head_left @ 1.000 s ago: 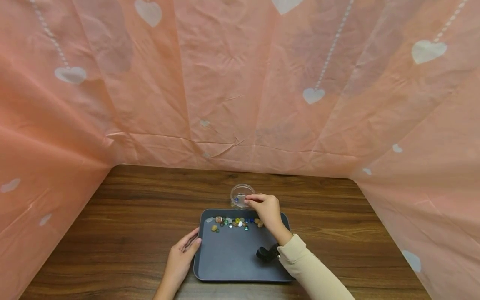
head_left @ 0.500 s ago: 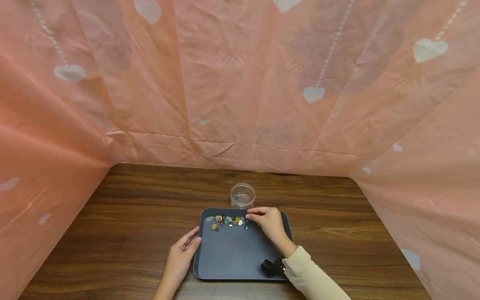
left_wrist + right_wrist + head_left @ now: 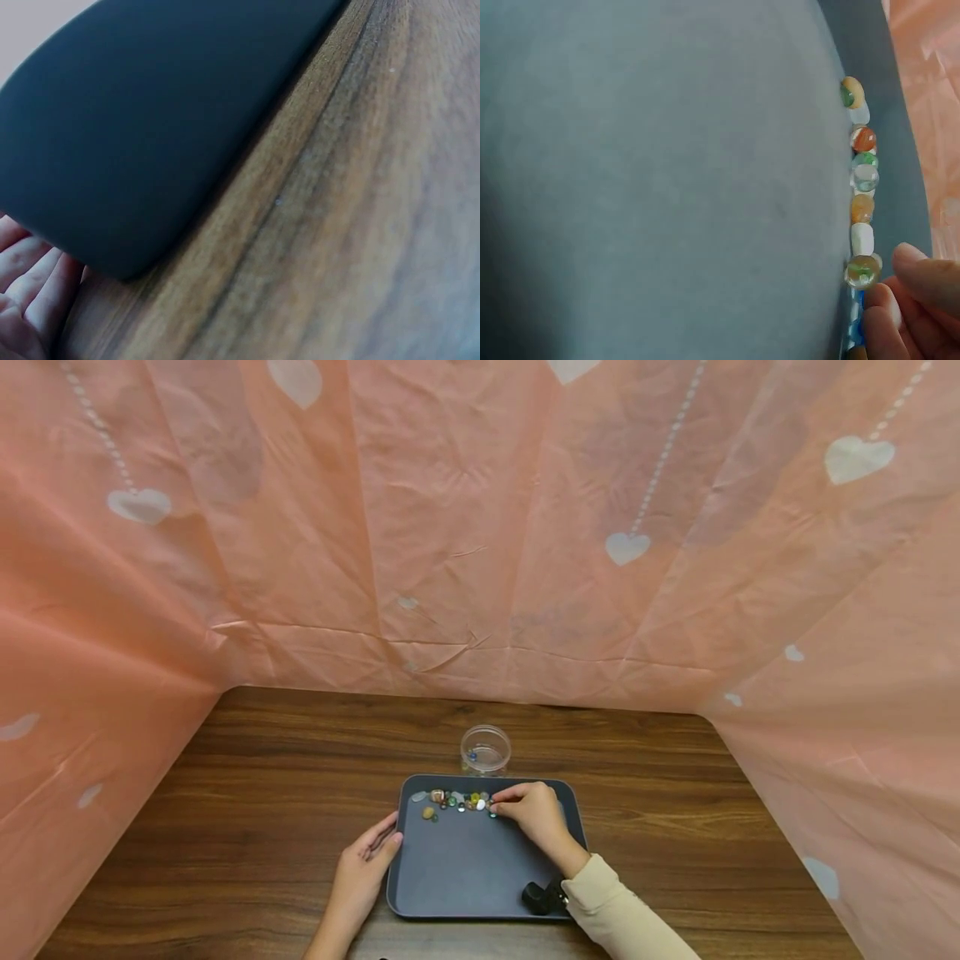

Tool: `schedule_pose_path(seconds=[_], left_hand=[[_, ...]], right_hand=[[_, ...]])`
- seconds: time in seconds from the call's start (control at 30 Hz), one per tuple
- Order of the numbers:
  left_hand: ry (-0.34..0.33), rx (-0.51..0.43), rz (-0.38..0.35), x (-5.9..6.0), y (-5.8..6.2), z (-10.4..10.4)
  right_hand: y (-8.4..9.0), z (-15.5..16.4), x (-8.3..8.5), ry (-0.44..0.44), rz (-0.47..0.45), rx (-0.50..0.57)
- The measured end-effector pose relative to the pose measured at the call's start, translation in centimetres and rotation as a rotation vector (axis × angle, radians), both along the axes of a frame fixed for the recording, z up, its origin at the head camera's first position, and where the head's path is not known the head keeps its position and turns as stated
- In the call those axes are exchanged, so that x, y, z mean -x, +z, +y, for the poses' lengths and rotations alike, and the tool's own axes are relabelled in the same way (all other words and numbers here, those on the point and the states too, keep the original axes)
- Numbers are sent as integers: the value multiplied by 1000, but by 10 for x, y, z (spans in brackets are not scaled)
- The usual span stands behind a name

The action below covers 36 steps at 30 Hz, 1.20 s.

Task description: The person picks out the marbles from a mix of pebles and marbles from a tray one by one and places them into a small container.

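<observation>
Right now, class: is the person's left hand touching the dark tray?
Touching. The head view shows the left hand with its fingertips against the tray at its left edge; the left wrist view shows fingers meeting the tray's corner.

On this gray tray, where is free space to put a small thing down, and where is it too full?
The tray is bare across its middle and near part, between the left hand at its left edge and the right hand. A small black object takes the near right corner. The far edge is crowded: a row of stones and marbles, with the clear jar just beyond.
</observation>
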<state>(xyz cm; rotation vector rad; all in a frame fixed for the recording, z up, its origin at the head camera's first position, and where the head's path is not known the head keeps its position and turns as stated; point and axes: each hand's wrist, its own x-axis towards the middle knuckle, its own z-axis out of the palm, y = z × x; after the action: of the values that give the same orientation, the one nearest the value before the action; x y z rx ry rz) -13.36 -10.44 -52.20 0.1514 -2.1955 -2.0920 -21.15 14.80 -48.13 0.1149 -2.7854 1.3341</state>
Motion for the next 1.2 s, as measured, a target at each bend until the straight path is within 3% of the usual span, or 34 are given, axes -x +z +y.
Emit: schedule_pose_path(seconds=[0.13, 0.67, 0.77, 0.9, 0.97, 1.07, 1.2], left_hand=[[-3, 3, -1, -1, 0, 0], [15, 17, -3, 0, -2, 0], [11, 18, -4, 0, -2, 0], [13, 12, -18, 1, -3, 0], [12, 14, -21, 1, -3, -1], [9, 5, -30, 1, -3, -1], [4, 4, -19, 0, -2, 0]], right_hand=[[-3, 0, 0, 29, 9, -41], [-3, 1, 0, 90, -5, -42], [-1, 3, 3, 75, -148, 205], [2, 5, 10, 18, -357, 688], [4, 6, 14, -11, -400, 834], [9, 8, 19, -19, -403, 983], [16, 9, 24, 46, -344, 1059]])
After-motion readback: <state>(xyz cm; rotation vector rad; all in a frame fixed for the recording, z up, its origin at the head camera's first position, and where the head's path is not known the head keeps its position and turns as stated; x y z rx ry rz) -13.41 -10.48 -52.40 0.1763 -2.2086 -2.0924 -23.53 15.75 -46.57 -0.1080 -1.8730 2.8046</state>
